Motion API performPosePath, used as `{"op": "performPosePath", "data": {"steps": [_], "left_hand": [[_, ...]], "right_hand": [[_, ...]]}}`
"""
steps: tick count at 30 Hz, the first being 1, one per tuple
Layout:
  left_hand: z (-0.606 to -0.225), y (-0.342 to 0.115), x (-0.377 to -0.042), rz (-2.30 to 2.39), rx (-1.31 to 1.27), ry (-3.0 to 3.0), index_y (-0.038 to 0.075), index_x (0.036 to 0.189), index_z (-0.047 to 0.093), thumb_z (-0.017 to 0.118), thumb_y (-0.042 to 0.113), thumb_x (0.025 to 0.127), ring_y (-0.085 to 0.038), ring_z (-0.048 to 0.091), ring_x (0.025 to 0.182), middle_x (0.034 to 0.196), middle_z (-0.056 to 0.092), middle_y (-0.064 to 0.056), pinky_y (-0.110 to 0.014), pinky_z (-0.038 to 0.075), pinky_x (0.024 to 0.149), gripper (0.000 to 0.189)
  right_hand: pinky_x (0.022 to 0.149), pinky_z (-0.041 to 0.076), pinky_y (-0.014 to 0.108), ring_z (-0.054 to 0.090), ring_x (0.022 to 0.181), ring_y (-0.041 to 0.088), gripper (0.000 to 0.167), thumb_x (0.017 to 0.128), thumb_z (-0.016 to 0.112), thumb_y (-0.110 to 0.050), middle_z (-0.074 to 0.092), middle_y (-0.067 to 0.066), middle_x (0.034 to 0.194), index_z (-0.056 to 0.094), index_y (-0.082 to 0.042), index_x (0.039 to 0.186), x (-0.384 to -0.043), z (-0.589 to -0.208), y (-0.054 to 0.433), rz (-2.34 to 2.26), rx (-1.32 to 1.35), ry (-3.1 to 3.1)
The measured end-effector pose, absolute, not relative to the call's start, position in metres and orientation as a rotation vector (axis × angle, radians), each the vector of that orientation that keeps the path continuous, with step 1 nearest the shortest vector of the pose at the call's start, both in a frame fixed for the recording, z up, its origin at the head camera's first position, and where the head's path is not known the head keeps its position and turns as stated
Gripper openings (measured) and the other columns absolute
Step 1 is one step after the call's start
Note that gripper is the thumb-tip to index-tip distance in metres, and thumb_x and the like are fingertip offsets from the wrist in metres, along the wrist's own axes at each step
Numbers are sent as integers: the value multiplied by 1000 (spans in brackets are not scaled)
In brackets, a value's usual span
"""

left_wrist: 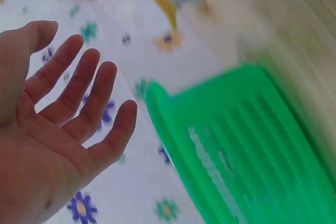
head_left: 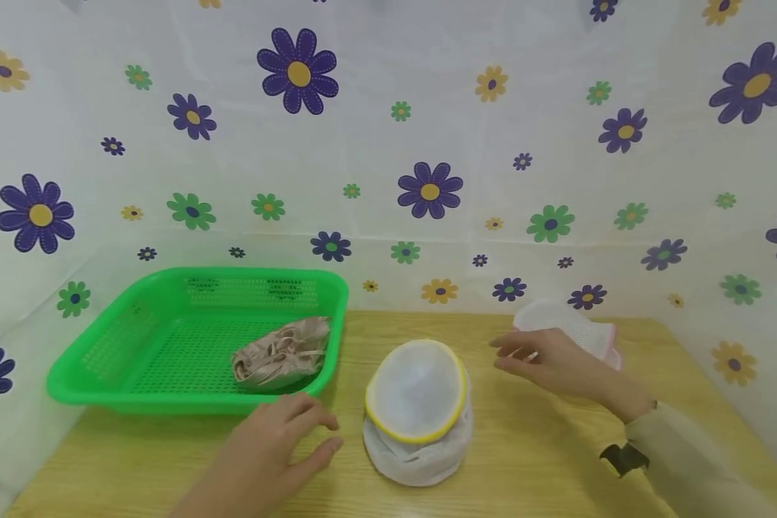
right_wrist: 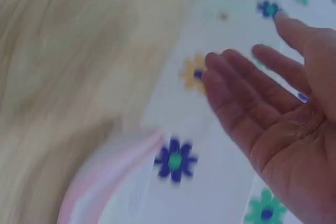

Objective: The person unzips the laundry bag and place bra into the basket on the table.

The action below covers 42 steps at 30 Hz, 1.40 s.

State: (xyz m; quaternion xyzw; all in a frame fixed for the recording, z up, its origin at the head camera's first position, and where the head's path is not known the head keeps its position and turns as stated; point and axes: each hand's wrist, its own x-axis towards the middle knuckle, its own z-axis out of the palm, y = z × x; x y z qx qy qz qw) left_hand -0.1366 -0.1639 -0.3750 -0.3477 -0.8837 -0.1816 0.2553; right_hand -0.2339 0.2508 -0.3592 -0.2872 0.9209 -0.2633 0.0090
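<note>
Between the two hands stands a rounded white mesh piece with a yellow rim (head_left: pixel 416 391), tilted on top of a light grey cloth item (head_left: pixel 421 464). My left hand (head_left: pixel 268 450) hovers left of them, in front of the green basket, fingers loosely bent and thumb apart. To their right, my right hand (head_left: pixel 550 360) is held in the air with relaxed fingers. It overlaps a white mesh item with pink edging (head_left: pixel 583 327) in the head view. Both palms show bare in the wrist views, the left (left_wrist: pixel 58 135) with fingers spread, the right (right_wrist: pixel 289 124) with fingers nearly straight.
A green plastic basket (head_left: pixel 197 403) with perforated sides takes up the left of the wooden table (head_left: pixel 518 460). Inside it lies a crumpled beige-brown cloth (head_left: pixel 285 354). A flower-printed white sheet (head_left: pixel 362 144) hangs behind the table and along its sides.
</note>
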Motion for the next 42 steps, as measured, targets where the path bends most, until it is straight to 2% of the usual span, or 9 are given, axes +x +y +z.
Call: {"op": "performPosePath", "data": {"steps": [6, 12, 18, 23, 26, 30, 33, 37, 42], "left_hand": [[-378, -137, -134, -596, -1084, -2493, 27, 99, 70, 74, 32, 94, -2, 60, 87, 98, 64, 17, -24, 53, 72, 9], [-387, -124, -136, -622, -1115, -2548, 23, 107, 69, 69, 40, 98, -4, 60, 92, 107, 64, 12, -23, 54, 76, 19], [-395, -108, -145, -528, -1203, -2694, 22, 124, 66, 60, 44, 102, -12, 56, 98, 116, 62, 7, -27, 53, 82, 32], [-401, -101, -153, -515, -1235, -2874, 25, 118, 68, 62, 36, 102, -8, 52, 92, 108, 61, 10, -25, 50, 79, 20], [-406, -98, -157, -529, -1253, -2864, 25, 113, 68, 68, 29, 99, -5, 49, 87, 104, 59, 10, -22, 47, 77, 15], [-410, -90, -161, -543, -1266, -2804, 24, 112, 69, 71, 27, 96, -4, 49, 86, 103, 58, 9, -20, 46, 77, 16], [-413, -82, -164, -569, -1285, -2778, 23, 115, 69, 69, 26, 98, -5, 51, 89, 106, 60, 7, -19, 48, 77, 17], [-415, -76, -166, -626, -1308, -2785, 23, 119, 69, 67, 33, 100, -7, 57, 97, 113, 61, 6, -22, 53, 80, 21], [-408, -72, -170, -751, -1301, -2891, 23, 120, 71, 60, 53, 99, -7, 60, 108, 122, 62, 8, -29, 56, 89, 38]], "right_hand": [[79, 60, 24, 72, 99, 15, 50, 94, 73, -37, 74, 8, 116, 65, -8, 135, -223, -368, 206, -897, -958, 2764], [66, 52, 19, 57, 74, 0, 42, 88, 79, -44, 66, -12, 85, 74, -13, 116, -211, -378, 186, -761, -914, 2865], [60, 44, 17, 49, 67, 1, 36, 86, 80, -45, 61, -12, 76, 76, -11, 100, -208, -390, 181, -692, -975, 2905], [65, 53, 19, 61, 76, 1, 23, 94, 74, -34, 72, -7, 86, 78, -14, 104, -213, -392, 187, -915, -997, 2861], [67, 57, 20, 69, 84, 7, 16, 99, 68, -21, 76, 1, 101, 75, -13, 110, -220, -387, 189, -1018, -991, 2883], [64, 56, 21, 73, 90, 19, 35, 102, 61, -11, 72, 13, 123, 62, -9, 136, -228, -381, 191, -1027, -941, 2877], [64, 58, 24, 73, 87, 17, 46, 104, 56, -8, 65, 19, 136, 51, -8, 149, -233, -378, 191, -1036, -886, 2776], [72, 62, 29, 72, 89, 12, 50, 108, 47, -11, 52, 24, 151, 40, -7, 157, -240, -379, 193, -1077, -809, 2619], [77, 63, 33, 72, 101, 22, 53, 109, 45, -17, 48, 26, 151, 33, -9, 160, -247, -380, 199, -1217, -654, 2413]]}}
